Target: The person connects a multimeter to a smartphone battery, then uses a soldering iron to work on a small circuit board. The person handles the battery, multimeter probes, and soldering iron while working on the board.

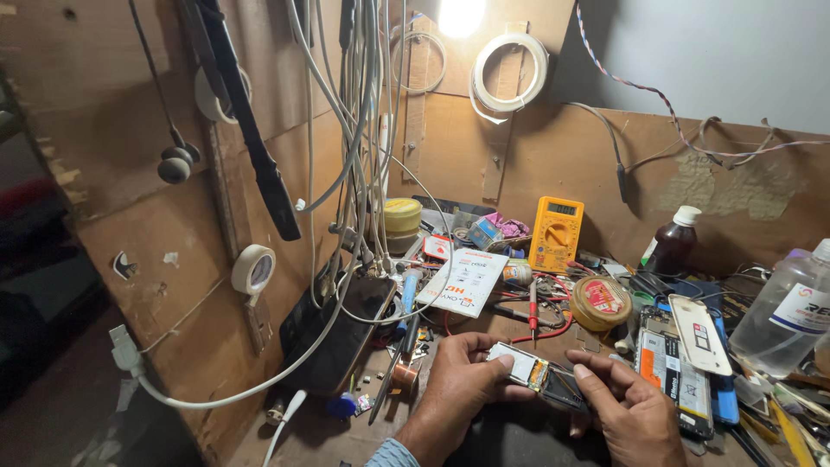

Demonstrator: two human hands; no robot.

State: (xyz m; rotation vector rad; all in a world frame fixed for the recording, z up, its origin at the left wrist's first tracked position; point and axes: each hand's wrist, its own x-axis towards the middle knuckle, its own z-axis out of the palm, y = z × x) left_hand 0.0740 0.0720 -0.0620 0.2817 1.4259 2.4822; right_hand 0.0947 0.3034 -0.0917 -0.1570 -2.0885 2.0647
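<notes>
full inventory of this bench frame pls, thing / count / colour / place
opened phone: 1, dark with exposed parts, between both hands
multimeter: 1, yellow, against back wall
brown bottle: 1, white cap, right rear
clear bottle: 1, far right
round tin: 1, yellow-red, bench centre
second open phone: 1, right of hands
white booklet: 1, centre
tape roll: 1, white, left wall
hanging cables: many, white-grey, left centre
left hand: 1, holding phone's left end
right hand: 1, on phone's right end
</notes>
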